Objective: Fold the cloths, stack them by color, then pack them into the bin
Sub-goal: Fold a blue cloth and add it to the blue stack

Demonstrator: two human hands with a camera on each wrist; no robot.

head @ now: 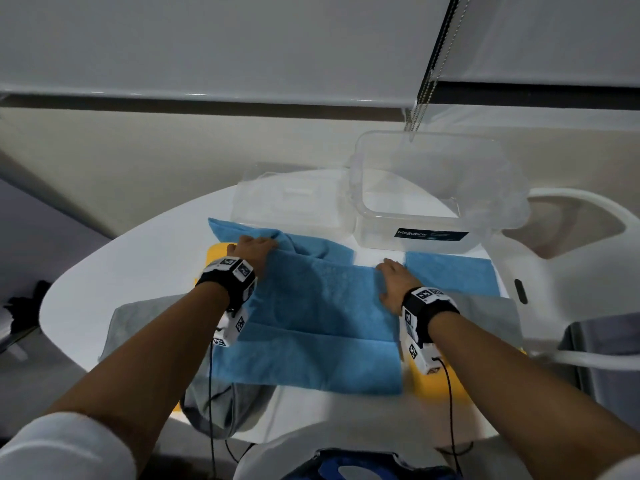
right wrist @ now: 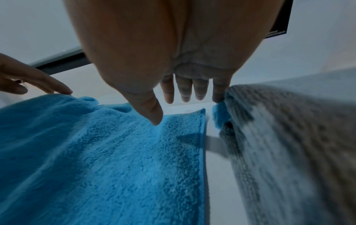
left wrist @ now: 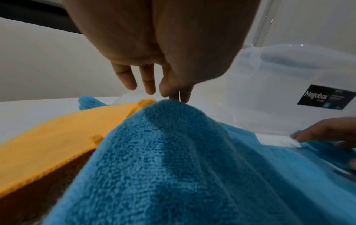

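Far left on the round white desk there's a rumpled grey cloth hanging a bit over the near edge, with a yellow-orange cloth peeking out from under the blue stuff beside it. The left hand is next, fingers loosely extended; in the left wrist view the fingertips sit right at the raised top of the big blue terry cloth, and I honestly can't tell if it's pinching the cloth or just touching it. That cloth is spread in the middle of the desk with a fold line across it, overlapping another bunched blue cloth behind it. Behind those lies the clear plastic lid, flat on the desk.

The right hand is on the big blue cloth's right edge, fingers straight and spread, thumb tip down on the fabric in the right wrist view, gripping nothing. Behind it stands the clear plastic bin with the dark "Megabox" label, no cloths inside. Right of the hand there's a small flat blue cloth, then a flat grey cloth nearer the edge, and another yellow-orange cloth under the right wrist.
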